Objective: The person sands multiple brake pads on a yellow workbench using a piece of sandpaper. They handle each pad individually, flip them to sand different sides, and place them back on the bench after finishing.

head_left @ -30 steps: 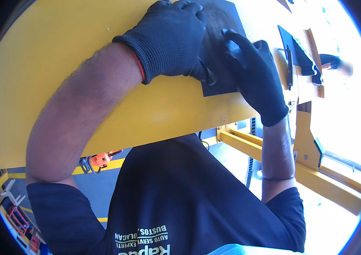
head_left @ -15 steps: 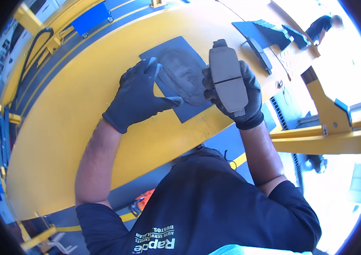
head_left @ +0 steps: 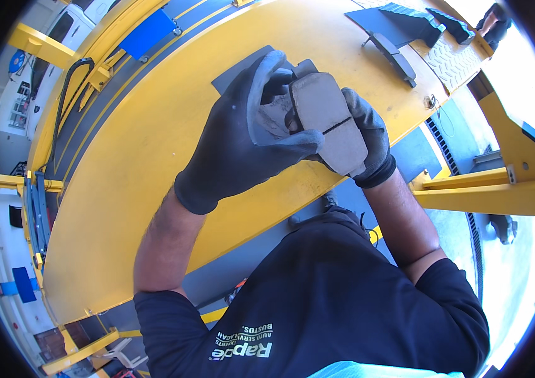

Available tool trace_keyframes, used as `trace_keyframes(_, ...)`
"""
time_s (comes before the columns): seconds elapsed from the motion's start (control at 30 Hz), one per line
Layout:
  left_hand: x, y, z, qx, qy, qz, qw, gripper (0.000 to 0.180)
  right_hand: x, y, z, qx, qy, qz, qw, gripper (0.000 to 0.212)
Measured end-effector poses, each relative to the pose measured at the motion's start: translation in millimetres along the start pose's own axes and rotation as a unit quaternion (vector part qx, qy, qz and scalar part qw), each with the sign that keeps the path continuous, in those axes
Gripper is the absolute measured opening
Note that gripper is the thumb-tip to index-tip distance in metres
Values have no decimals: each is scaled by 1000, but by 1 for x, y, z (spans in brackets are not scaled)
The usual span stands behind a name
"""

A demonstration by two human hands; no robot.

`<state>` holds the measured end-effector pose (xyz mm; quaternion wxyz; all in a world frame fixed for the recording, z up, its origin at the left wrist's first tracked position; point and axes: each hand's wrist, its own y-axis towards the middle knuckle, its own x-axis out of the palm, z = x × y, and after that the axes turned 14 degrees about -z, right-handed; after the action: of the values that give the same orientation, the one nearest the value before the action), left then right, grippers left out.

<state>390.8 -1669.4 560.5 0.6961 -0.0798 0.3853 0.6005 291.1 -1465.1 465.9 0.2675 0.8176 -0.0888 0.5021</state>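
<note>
A grey brake pad [head_left: 330,123] with a dark groove across its face is tilted above the yellow surface. My right hand [head_left: 371,138], in a dark glove, grips its right side and lower end, with some fingers hidden behind. On the pad's other side my gloved left hand [head_left: 248,126] is curved, thumb and fingers apart. The left thumb overlaps the pad's lower left edge; whether it presses on it I cannot tell. Beneath the hands lies a dark sheet of sandpaper [head_left: 229,77] with grey dust on it, mostly covered now.
A second brake pad [head_left: 393,60] lies on the yellow table [head_left: 122,189] at far right. Dark jagged pieces [head_left: 409,22] are beyond it. Yellow lift arms [head_left: 481,198] stand at the right, a blue cart [head_left: 147,34] at far left. Another person [head_left: 495,25] is at the upper right edge.
My left hand has moved right and up, over the sandpaper to the brake pad's edge. The pad stays in my right hand, tilted slightly more. The view has shifted a little.
</note>
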Motion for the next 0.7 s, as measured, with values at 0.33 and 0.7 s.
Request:
trace_keyframes(0.33, -1, 22, 6, -66, -62, -13, 996, 66, -4, 2, 1, -2, -67, 49, 997, 52)
trace_keyframes(0.7, -11, 34, -28, 32, 118, 31, 992, 28, -7, 13, -17, 44, 17, -66, 997, 62)
